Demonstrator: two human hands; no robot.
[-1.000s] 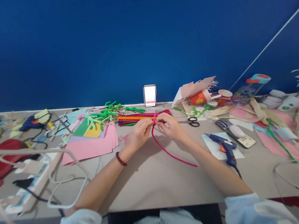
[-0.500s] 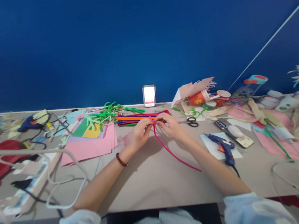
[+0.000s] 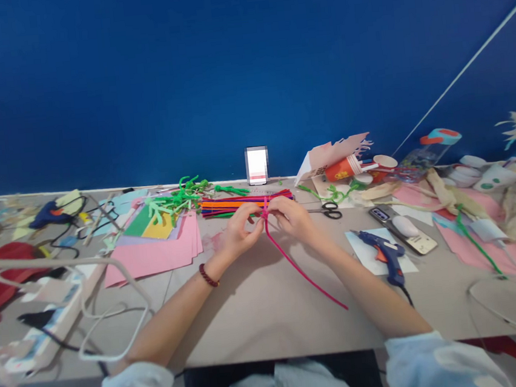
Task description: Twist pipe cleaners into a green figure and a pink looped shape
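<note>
A bright pink pipe cleaner point(image 3: 299, 270) hangs from between my hands, its long tail curving down to the right toward the table. At its top is a small bent or twisted part, partly covered by fingers. My left hand point(image 3: 242, 228) pinches this part from the left, thumb and fingertips close together. From the other side my right hand point(image 3: 291, 219) closes its fingertips on the same part. Just behind both hands lies a bundle of coloured pipe cleaners point(image 3: 227, 205), mostly orange, purple and red. Black-handled scissors point(image 3: 331, 211) rest to the right of my right hand.
Pink paper sheets point(image 3: 155, 261) and green bent pipe cleaners point(image 3: 176, 201) lie at left, near a white power strip point(image 3: 54, 322). A blue glue gun point(image 3: 384, 251) and a phone point(image 3: 408, 234) lie at right. Behind them are paper cups point(image 3: 344, 169). A lit phone point(image 3: 257, 166) stands against the blue wall.
The pink tail's free end has swung slightly lower. My left fingers have shifted a little on the twisted part, which shows more between the hands. Things on the table stay put.
</note>
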